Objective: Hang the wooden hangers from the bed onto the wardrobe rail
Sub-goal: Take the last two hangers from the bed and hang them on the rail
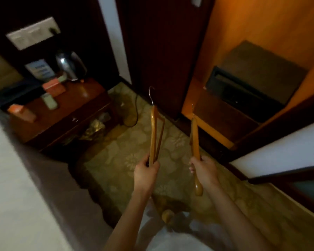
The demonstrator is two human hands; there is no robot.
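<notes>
Hangers, one in each of your hands, carried out in front of the open wardrobe (pixel 261 57).

Stiff, light, smooth wood by the look of it, so grip an arm firmly. Your left hand (pixel 146 172) is closed around the left hanger (pixel 154 136); your right hand (pixel 203 171) is closed around the right hanger (pixel 195 142). Both hooks point away from you; no rail is in view.

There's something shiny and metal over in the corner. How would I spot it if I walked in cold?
Look left of the open wardrobe to the dark wooden side table against the wall. At the table's back edge, beneath the pale switch panel, stands the kettle. It is the only rounded, mirror-bright steel thing there; its neighbours are flat orange boxes, a card and a pale remote.
</notes>
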